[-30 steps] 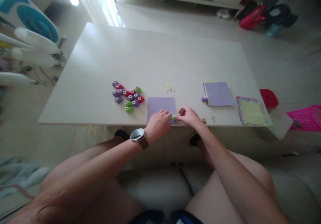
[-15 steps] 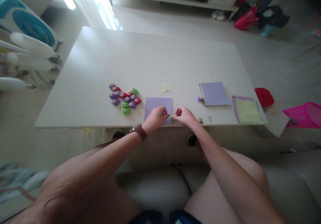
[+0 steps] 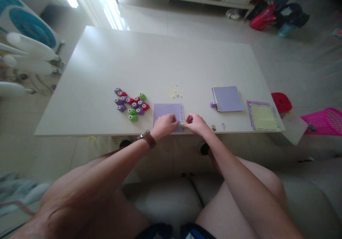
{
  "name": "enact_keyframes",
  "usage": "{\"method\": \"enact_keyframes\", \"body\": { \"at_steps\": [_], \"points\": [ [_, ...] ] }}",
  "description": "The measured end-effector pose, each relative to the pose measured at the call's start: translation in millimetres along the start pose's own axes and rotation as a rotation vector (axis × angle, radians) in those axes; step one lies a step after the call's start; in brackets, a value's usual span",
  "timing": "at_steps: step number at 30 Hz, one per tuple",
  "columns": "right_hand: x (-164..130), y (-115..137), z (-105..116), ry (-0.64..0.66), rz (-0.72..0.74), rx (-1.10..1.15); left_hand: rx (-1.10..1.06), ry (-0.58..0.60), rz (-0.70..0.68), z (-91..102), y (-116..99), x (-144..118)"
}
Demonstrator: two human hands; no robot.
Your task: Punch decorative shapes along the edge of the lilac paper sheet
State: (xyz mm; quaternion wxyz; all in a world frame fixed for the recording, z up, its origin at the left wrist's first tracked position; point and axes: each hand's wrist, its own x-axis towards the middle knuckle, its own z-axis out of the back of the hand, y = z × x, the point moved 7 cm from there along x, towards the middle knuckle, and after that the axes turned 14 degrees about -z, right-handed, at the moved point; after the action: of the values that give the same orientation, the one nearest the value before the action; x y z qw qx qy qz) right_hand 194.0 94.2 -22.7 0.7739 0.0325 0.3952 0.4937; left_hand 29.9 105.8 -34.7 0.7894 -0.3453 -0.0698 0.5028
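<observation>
Watching the head cam feed here: both hands are meeting at the near edge of the white table [image 3: 107, 60], right over the lower right corner of a purple sheet [image 3: 165, 111]. A little green punch [image 3: 182, 125] sits exactly between them, at the sheet's right edge where a row of tiny holes runs up the side.

The right hand [image 3: 197, 123] comes in from the right with its fingers pinched on the punch. The left hand [image 3: 165, 124] comes in from the left, lying on the sheet with its fingertips touching the punch from the other side. So the hands are together, both closed in on that one small thing. How hard either one grips it I honestly can't say, it's tiny and mostly covered by fingers.

The relation that counts: the punch is dead centre between the hands, neither clearly nearer, and the hole row runs away from me along the sheet's right edge. Both forearms angle inward from my lap, wrists low near the table edge, and there's a watch [image 3: 146, 138] on the left wrist.

Further left is a cluster of punches [image 3: 130, 103] in purple, red and green. Paper bits [image 3: 175, 92] lie just beyond the sheet. Off right there's a purple paper stack [image 3: 228, 98] and a yellow sheet [image 3: 263, 116].
</observation>
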Motion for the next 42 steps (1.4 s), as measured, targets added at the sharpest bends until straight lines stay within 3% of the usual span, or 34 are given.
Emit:
{"method": "enact_keyframes", "body": {
  "at_steps": [8,36,42],
  "points": [
    [2,-2,-1,0.007,0.007,0.003,-0.007,0.003,0.046,7.6,-4,-3],
    [11,-5,-9,-0.046,0.006,-0.064,0.024,0.022,0.082,4.0,-4,1],
    [13,-7,-10,0.040,-0.007,-0.016,-0.022,0.047,0.078,3.9,-1,3]
  ]
}}
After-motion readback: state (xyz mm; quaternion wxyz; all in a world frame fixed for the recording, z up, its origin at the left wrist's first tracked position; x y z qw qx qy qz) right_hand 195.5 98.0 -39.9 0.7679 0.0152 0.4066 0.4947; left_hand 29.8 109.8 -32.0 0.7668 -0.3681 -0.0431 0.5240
